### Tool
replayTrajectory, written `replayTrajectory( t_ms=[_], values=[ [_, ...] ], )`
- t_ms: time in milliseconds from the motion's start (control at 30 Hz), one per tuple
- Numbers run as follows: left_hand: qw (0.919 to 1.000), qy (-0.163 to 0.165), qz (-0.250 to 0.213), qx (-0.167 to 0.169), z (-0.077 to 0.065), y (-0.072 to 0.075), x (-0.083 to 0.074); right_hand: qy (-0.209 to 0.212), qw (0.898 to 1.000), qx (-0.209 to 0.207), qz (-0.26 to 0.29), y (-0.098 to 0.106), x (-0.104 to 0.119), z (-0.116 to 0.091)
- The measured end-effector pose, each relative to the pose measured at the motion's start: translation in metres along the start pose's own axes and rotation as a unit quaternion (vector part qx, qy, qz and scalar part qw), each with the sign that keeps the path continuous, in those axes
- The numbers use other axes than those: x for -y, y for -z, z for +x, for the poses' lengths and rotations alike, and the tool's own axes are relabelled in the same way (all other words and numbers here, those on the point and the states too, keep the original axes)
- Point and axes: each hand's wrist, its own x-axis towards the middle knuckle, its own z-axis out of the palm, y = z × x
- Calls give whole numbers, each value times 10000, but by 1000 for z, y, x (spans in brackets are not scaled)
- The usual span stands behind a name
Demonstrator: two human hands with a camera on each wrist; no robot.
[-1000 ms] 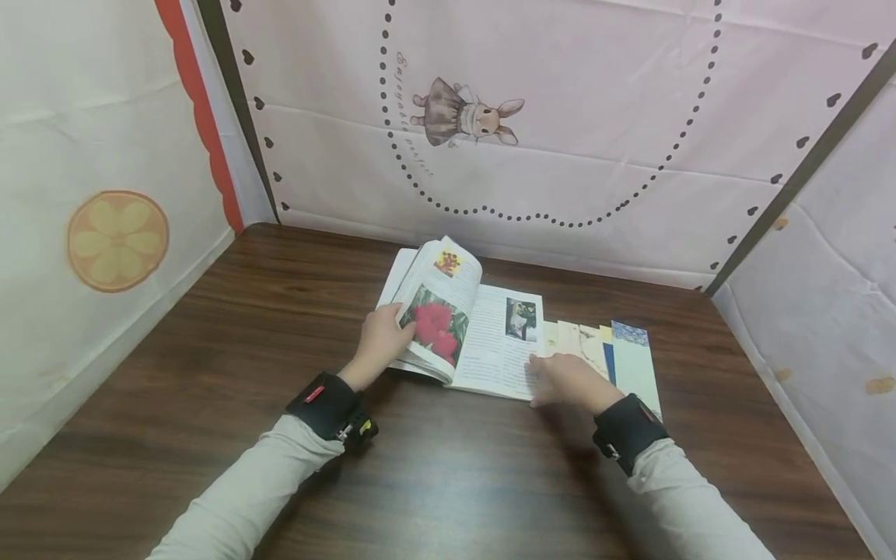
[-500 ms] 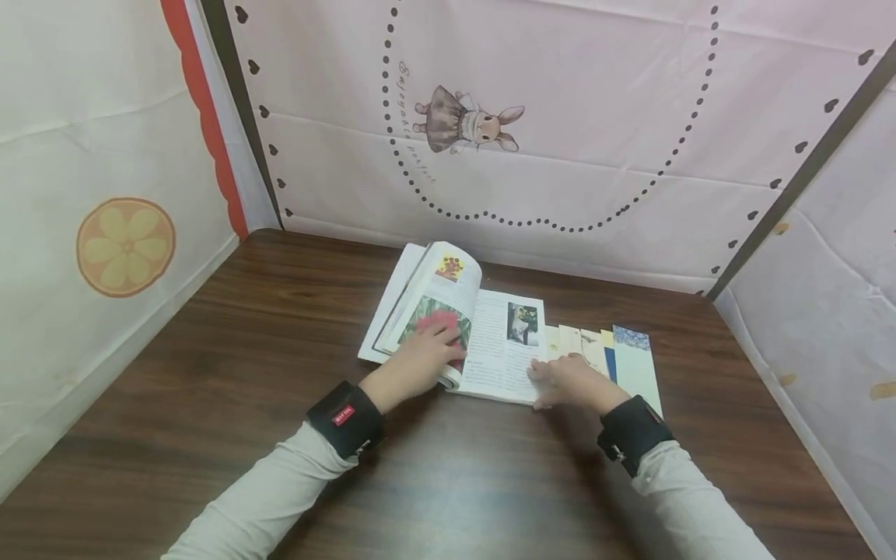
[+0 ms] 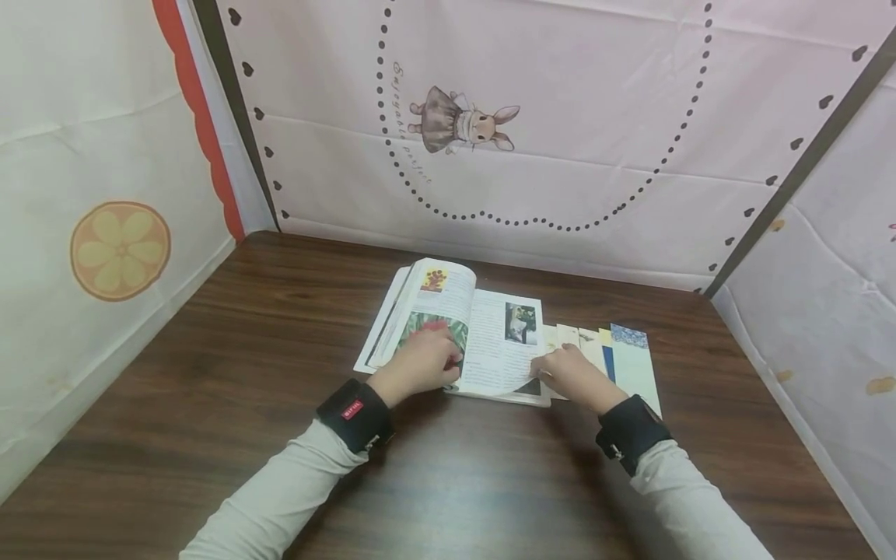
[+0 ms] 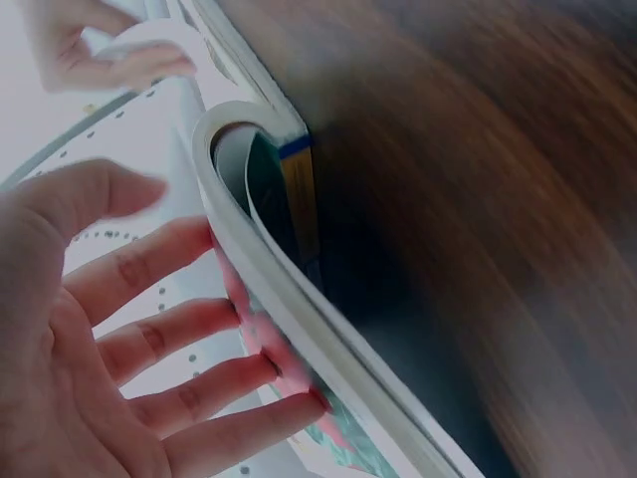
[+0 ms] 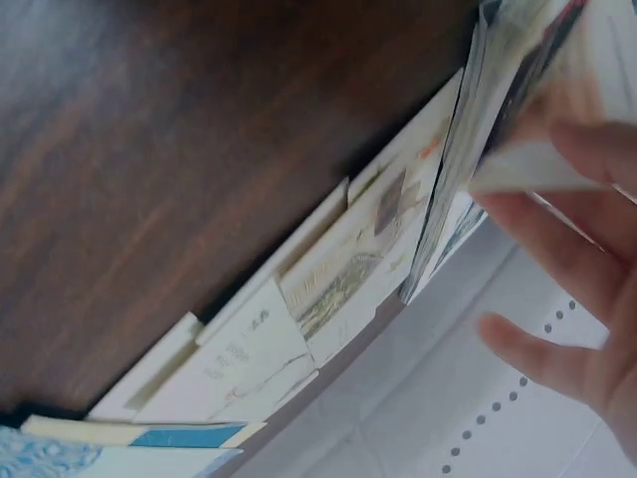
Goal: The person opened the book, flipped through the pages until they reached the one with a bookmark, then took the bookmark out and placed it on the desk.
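An open book point(image 3: 490, 330) lies on the wooden table, its thick left side curling up near the spine. With fingers spread, my left hand point(image 3: 418, 364) presses on the left page, over a picture of red flowers; in the left wrist view its fingertips point(image 4: 309, 403) meet the paper. At the lower right corner of the book, my right hand point(image 3: 570, 375) pinches a page point(image 5: 528, 167) between thumb and finger and lifts its corner. A dark picture on the leaf beneath shows under the raised corner.
Several overlapping printed cards point(image 5: 249, 358) fan out from the book's right edge, ending in a pale card with a blue patterned top point(image 3: 633, 365). Patterned cloth walls point(image 3: 574, 140) rise behind and beside the table point(image 3: 420, 482).
My left hand has moved from the left pages' outer edge onto the flower picture, and those pages lie lower. The right hand has raised the corner of the right page.
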Motion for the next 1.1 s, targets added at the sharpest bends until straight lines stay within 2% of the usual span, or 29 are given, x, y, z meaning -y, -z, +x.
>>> replayTrajectory(
  t_ms=[100,167,333,433,500,600,767,900,1000,1100],
  values=[
    [9999,88,107,88,2,-1,-6,-23,9976,-664,-214,1,4,2],
    [9997,142,173,113,2,-2,-9,90,9920,-1213,-329,3,6,3],
    [9989,247,384,130,4,-5,-14,667,9641,-2514,-534,11,14,5],
    [9985,231,480,85,7,-8,-16,979,9460,-3021,-651,15,21,7],
    [9980,240,592,22,8,-9,-18,1120,9377,-3215,-699,17,26,9],
    [9966,325,759,-33,10,-12,-19,1245,9306,-3361,-743,19,30,13],
    [9946,413,950,-54,12,-16,-19,1338,9247,-3508,-628,19,28,14],
    [9950,390,891,-237,11,-16,-19,1196,9236,-3617,-426,15,24,11],
    [9949,439,778,-474,11,-15,-19,896,9345,-3432,-293,12,21,7],
    [9944,547,705,-571,11,-15,-18,426,9624,-2681,-47,7,17,2]
  ],
)
